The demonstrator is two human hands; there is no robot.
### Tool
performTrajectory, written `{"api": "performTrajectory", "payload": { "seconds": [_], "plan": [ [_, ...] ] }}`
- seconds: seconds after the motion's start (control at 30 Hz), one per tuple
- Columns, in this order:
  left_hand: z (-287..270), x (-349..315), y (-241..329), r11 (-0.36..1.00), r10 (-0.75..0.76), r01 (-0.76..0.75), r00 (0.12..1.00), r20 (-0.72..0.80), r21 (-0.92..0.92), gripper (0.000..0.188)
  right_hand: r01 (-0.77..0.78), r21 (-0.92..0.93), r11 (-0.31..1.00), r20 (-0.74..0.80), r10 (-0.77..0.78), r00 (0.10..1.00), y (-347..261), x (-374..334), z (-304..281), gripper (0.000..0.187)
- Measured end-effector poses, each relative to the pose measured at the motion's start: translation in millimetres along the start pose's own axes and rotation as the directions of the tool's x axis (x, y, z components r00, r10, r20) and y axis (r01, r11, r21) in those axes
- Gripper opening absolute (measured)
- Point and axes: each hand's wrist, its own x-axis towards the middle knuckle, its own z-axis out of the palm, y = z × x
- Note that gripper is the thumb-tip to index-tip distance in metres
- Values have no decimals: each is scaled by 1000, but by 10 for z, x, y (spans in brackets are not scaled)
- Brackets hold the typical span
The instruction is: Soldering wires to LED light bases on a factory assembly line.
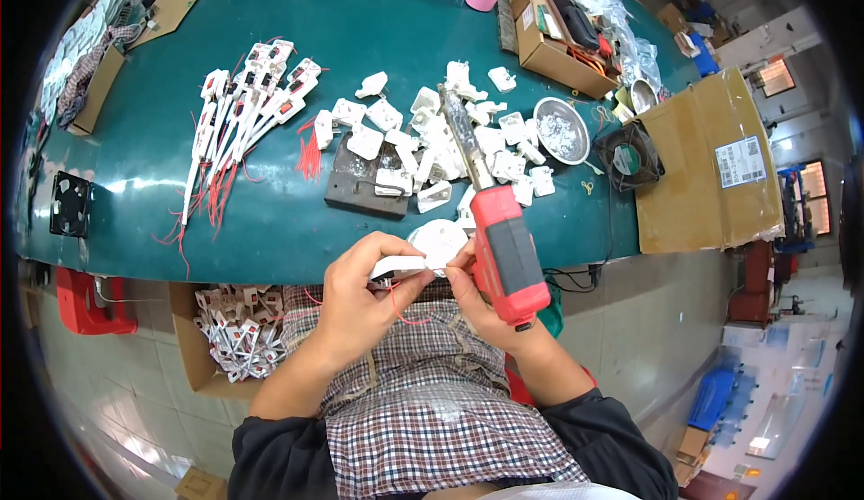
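My left hand (367, 286) is closed around a white plastic housing (399, 268) with thin red wires hanging from it. My right hand (481, 306) is pinched close beside it; what its fingertips hold, if anything, is too small to make out. A round white piece (438, 241) lies at the table edge just beyond the fingertips. Partly over my right hand extends a red and dark-grey handled tool (511, 252) with a metal barrel, like a soldering iron, its far end among loose white plastic parts (437, 144). Under some of those parts is a dark block (353, 185).
White wired assemblies with red switches (243, 117) lie left on the green table (144, 140). A metal bowl (562, 131), small fan (630, 153) and cardboard box (706, 162) stand right. Below the table, another box (193, 356) holds more assemblies. A red stool (94, 302) stands left.
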Motion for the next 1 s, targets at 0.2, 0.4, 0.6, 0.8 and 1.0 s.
{"api": "performTrajectory", "payload": {
  "seconds": [0.2,0.4,0.6,0.8,1.0],
  "plan": [
    [56,8,-22,965,223,-213,974,-51,151,26,-210,125,970,35,207,978,-47,-1,-56,41],
    [128,-13,-140,955,148,-106,980,-135,279,21,-217,115,969,-66,225,972,-386,-63,-230,43],
    [231,56,-229,954,139,-102,983,-117,282,20,-239,219,946,-86,262,961,-555,-373,-518,61],
    [284,120,-260,979,94,-59,980,-176,196,22,-503,63,862,-72,506,859,-689,-774,-756,46],
    [301,121,-280,975,104,-68,981,-163,213,22,-343,-363,867,55,387,920,-607,-877,-851,15]
  ]
}}
